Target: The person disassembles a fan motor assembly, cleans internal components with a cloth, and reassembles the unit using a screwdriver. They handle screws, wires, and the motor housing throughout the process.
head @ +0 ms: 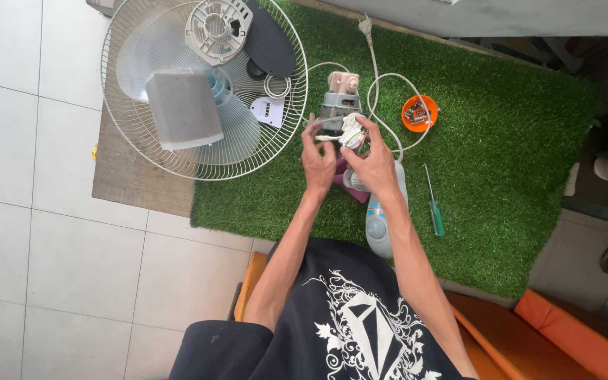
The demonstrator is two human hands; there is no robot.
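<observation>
Both hands work at the fan motor (337, 105) on the green turf; the left hand (317, 163) pinches thin white wires just beside it; the right hand (371, 163) has fingers spread over them; the motor looks heavy and rigid, best held by its metal body, the wires limp and easily torn.

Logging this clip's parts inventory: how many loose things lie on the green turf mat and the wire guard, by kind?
Wire fan guard: 1
Fan blade: 1
Grey plastic covers: 2
Dark oval cover: 1
Fan motor, at the hands: 1
Screwdriver: 1
Orange dish of small parts: 1
Power cord: 1
Total: 9
</observation>
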